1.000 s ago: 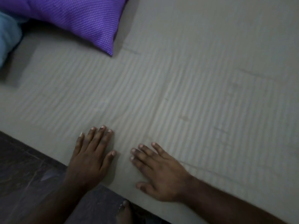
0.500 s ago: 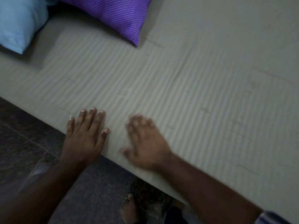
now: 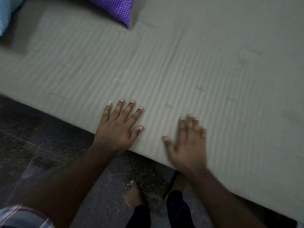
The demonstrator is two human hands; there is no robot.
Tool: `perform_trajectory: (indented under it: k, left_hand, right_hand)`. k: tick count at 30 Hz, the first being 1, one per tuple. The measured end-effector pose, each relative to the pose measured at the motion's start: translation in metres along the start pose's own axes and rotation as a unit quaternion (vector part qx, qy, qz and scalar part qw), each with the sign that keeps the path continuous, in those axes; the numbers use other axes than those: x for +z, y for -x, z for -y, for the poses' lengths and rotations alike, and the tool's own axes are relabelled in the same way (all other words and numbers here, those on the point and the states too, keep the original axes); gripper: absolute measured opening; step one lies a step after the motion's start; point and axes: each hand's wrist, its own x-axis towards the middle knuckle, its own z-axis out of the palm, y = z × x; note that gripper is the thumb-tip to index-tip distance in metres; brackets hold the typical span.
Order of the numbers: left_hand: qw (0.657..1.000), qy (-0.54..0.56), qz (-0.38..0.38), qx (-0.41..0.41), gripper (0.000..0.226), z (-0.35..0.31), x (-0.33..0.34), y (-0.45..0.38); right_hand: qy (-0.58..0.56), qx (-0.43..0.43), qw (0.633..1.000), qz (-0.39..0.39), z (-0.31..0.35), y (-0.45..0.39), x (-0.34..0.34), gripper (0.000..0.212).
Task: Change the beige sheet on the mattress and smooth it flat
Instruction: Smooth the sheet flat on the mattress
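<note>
Left hand (image 3: 118,129) and right hand (image 3: 187,145): grip spread, fingers flat on beige sheet (image 3: 181,71) near mattress edge; purple pillow (image 3: 115,7) beyond.

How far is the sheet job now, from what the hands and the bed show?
Done: the beige sheet already covers the mattress up to its near edge. In hand: the left hand and the right hand press flat on it near that edge, smoothing. Left: faint creases further in, toward the purple pillow.
</note>
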Motion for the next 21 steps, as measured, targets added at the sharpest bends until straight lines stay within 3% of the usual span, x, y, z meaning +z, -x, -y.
perform_trajectory:
  k: [3,6,10,14,21]
  left_hand:
    - [0.999,-0.001,0.002,-0.038,0.064,0.027,0.003,0.028]
    - [0.992,0.012,0.022,-0.124,0.068,0.067,-0.003,0.054]
    - [0.979,0.032,0.024,-0.199,0.070,0.103,-0.025,0.059]
    - [0.989,0.027,0.017,-0.143,0.070,0.108,-0.040,0.014]
    - [0.997,0.012,0.000,-0.073,0.070,0.120,-0.040,-0.088]
  right_hand:
    - [-0.058,-0.143,0.988,0.010,0.080,0.036,0.009,0.080]
    - [-0.100,-0.243,0.964,0.033,0.112,0.041,0.003,0.070]
    - [-0.146,-0.150,0.977,0.028,0.082,-0.015,-0.020,0.075]
    - [-0.145,-0.072,0.986,0.030,0.042,-0.101,-0.045,0.087]
    - [-0.087,-0.106,0.990,-0.020,0.031,-0.274,-0.074,0.078]
